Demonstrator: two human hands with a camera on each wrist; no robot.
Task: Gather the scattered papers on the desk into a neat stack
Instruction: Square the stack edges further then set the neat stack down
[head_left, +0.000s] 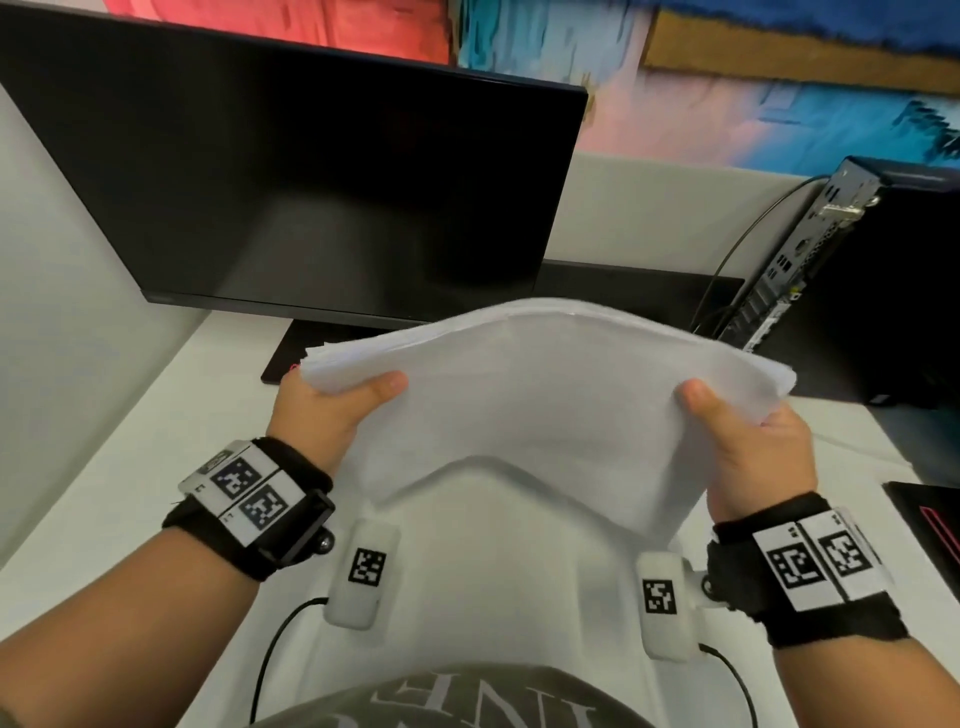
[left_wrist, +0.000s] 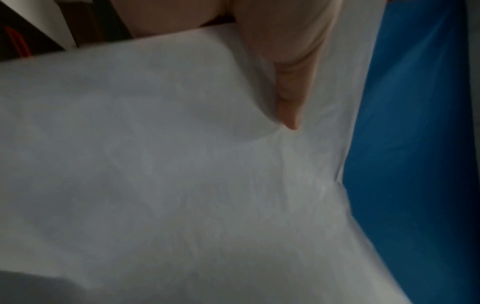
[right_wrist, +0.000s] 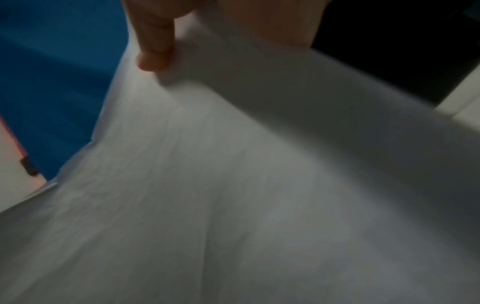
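Desk (head_left: 130, 467) first: it is white, and it is the biggest thing under your arms. On it, at the back, stands a black monitor (head_left: 311, 192) with a dark screen, and a black computer box (head_left: 852, 291) stands at the far right with a thin black cable (head_left: 737, 249) running to it. Next comes the stack of papers (head_left: 545, 405), all white. You hold it up in the air over the desk, in front of the monitor, and it bends up in the middle like a little hill. Your left hand (head_left: 332, 410) pinches the left side of the stack, thumb on top and the other fingers hidden below. Your right hand (head_left: 748, 447) pinches the right side the same way. In the wrist views each thumb (left_wrist: 288, 98) presses flat on the white paper. Both wrists wear black bands with square black-and-white tags (head_left: 249, 488).
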